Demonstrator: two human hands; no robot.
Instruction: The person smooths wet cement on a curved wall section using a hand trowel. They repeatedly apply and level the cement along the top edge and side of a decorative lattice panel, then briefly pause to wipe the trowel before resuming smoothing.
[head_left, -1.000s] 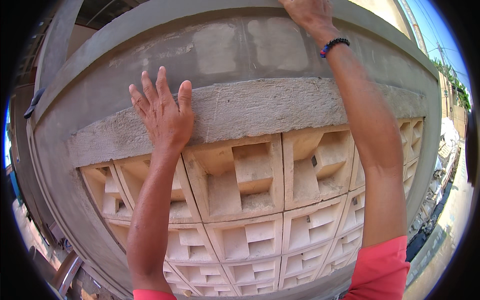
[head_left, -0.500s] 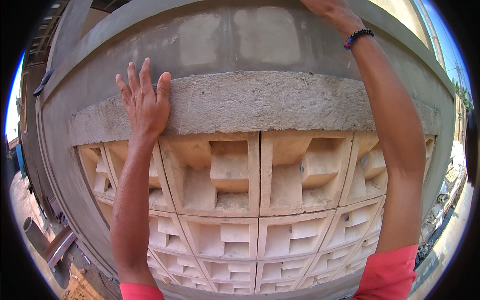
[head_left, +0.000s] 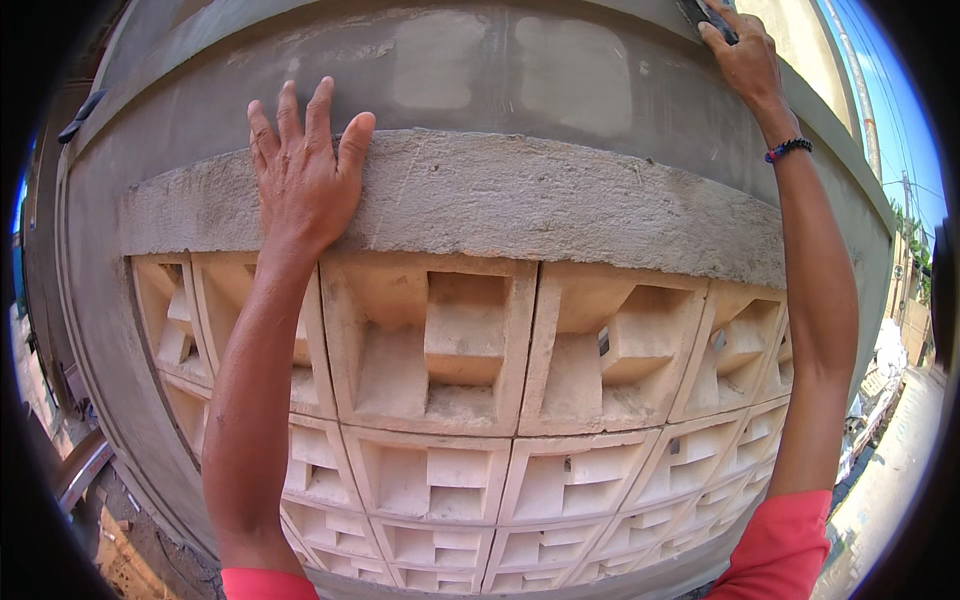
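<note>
My left hand (head_left: 308,180) rests with fingers spread over the rough, unsmoothed concrete band (head_left: 520,200) and reaches onto the smoother grey plaster above it. At the upper right, my right hand (head_left: 750,62) is closed around a dark, flat-looking hand tool (head_left: 714,20) held near the raised plaster moulding. The top edge of the view cuts part of that tool off, so its exact kind cannot be made out. Grey plastered wall (head_left: 660,110) lies between the two hands, with two paler rectangular patches on it. Below the band, cream ventilation blocks (head_left: 465,315) stand in rows.
A dark curved object (head_left: 82,116) sits on the moulding at the far left. Low on the left, debris and a long board-like piece (head_left: 85,472) lie on the ground. Rubble and pale sacks (head_left: 885,355) line the wall's right side, beside a paved path (head_left: 895,480).
My right hand has moved right and down in view, bringing the dark tool into sight. My left hand stays spread on the wall, slightly further right and higher as the view shifts.
</note>
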